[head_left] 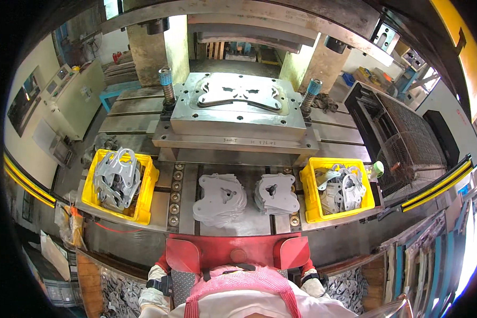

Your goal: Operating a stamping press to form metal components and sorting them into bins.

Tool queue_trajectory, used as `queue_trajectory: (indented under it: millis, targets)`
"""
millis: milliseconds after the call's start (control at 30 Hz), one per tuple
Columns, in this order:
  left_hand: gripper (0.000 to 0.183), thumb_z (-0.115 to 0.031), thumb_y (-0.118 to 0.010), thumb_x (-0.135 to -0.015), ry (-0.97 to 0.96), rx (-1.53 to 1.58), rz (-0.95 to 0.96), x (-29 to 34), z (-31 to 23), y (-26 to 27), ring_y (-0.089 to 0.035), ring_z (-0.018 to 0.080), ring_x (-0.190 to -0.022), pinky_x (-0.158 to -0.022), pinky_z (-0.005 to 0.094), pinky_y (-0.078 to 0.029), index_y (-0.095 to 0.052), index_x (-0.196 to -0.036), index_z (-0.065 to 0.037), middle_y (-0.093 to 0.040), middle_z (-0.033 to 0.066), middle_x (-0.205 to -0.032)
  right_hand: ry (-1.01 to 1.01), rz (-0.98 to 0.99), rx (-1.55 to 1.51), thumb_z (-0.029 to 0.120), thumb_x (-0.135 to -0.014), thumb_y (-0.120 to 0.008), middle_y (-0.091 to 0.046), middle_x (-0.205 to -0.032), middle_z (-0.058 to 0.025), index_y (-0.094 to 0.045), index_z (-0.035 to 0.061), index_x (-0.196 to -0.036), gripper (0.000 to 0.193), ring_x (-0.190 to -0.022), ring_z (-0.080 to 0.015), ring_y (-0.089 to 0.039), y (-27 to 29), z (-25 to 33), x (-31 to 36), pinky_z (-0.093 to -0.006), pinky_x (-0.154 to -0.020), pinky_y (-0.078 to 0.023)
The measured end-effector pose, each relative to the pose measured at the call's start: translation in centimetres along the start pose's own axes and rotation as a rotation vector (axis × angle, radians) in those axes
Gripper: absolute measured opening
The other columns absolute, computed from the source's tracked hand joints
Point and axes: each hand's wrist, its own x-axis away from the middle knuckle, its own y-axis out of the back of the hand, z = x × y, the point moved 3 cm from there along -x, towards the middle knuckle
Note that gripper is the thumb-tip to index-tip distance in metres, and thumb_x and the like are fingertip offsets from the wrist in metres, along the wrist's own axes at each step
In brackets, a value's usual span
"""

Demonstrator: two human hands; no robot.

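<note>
My left hand [157, 272] and my right hand [308, 272] reach to the two sides of a red control box [238, 243]. Black straps circle both wrists over white coverings. Curved red guards [183, 254] on the box hide my fingers, so their grip does not show. Just beyond the box lie two stacks of flat grey metal plates, a left stack [220, 199] and a right stack [276, 193], each plate with a cut-out in the middle. Farther off, a bright shaped metal sheet [241, 93] rests on the lower die [238, 126] of a large press.
A yellow bin [149, 204] at left and another yellow bin [309, 206] at right hold loose metal parts. Spring-wrapped guide posts [167, 87] flank the die. The press's upper part [249, 13] hangs above. A mesh cage [416, 146] stands at right, and scrap pieces [123, 294] lie low at left.
</note>
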Motion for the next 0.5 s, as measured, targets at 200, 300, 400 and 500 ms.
queue_trajectory:
  millis: [200,300,400,500]
  targets:
    - [0.036,-0.021,-0.048,-0.076,0.017,-0.183,-0.034,-1.7,2.5,-1.1,-0.051,0.0391,-0.090,-0.071,0.0418,-0.043,-0.051,-0.112,-0.014,-0.057,0.0164,-0.101,0.007,0.002,0.025,0.009,-0.079,-0.058,-0.062,-0.098,-0.0091,-0.057,0.0052,-0.109,0.030,-0.089,-0.0164,-0.058,0.5,-0.2,-0.8,-0.0310,-0.075,-0.046]
    - [0.034,-0.022,-0.048,-0.077,0.019,-0.220,-0.049,-1.9,3.3,-1.5,-0.050,0.0403,-0.089,-0.070,0.0427,-0.043,-0.052,-0.110,-0.015,-0.057,0.0173,-0.100,0.014,0.006,0.036,0.008,-0.078,-0.059,-0.063,-0.098,-0.0089,-0.058,0.0055,-0.109,0.031,-0.089,-0.0162,-0.058,0.6,-0.6,-1.1,-0.0311,-0.075,-0.046]
    - [0.032,-0.023,-0.047,-0.078,0.029,-0.253,-0.069,-1.6,4.3,-1.8,-0.049,0.0415,-0.089,-0.070,0.0435,-0.043,-0.053,-0.108,-0.015,-0.056,0.0182,-0.099,0.012,0.016,0.050,0.007,-0.077,-0.059,-0.063,-0.098,-0.0087,-0.058,0.0057,-0.109,0.032,-0.090,-0.0161,-0.058,0.4,-1.3,-1.4,-0.0312,-0.075,-0.046]
    - [0.031,-0.025,-0.047,-0.078,0.073,-0.208,-0.075,-2.2,4.7,-1.8,-0.049,0.0425,-0.090,-0.070,0.0443,-0.043,-0.054,-0.107,-0.015,-0.056,0.0191,-0.099,0.041,0.043,0.043,0.010,-0.078,-0.059,-0.063,-0.098,-0.0082,-0.057,0.0053,-0.109,0.032,-0.090,-0.0166,-0.058,-0.1,-2.6,-1.6,-0.0314,-0.075,-0.046]
